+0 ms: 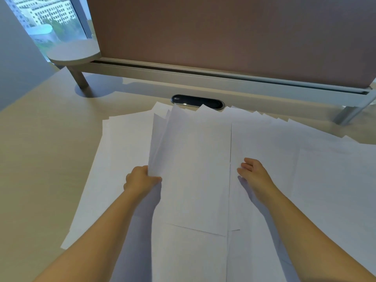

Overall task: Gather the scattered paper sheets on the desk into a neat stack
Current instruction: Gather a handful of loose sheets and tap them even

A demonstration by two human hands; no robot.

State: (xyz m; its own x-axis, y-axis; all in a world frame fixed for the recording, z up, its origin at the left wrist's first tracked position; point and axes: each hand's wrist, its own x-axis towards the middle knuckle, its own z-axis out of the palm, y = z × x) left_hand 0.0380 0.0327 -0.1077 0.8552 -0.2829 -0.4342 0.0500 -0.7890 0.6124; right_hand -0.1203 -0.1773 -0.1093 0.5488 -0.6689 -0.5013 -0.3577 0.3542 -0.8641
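Several white paper sheets (pixel 317 180) lie spread and overlapping across the beige desk (pixel 44 159). My left hand (pixel 140 180) grips the lower left edge of a loose bundle of sheets (pixel 191 159), whose left side is lifted off the desk and fanned at the top. My right hand (pixel 254 174) rests flat, fingers apart, on a sheet just right of that bundle. More sheets lie under my forearms towards the front edge.
A dark oval cable port (pixel 197 101) sits in the desk just beyond the papers. A brown partition panel (pixel 223 37) on a grey rail closes off the back. A small round shelf (pixel 75 51) on a leg stands at the back left, by a window.
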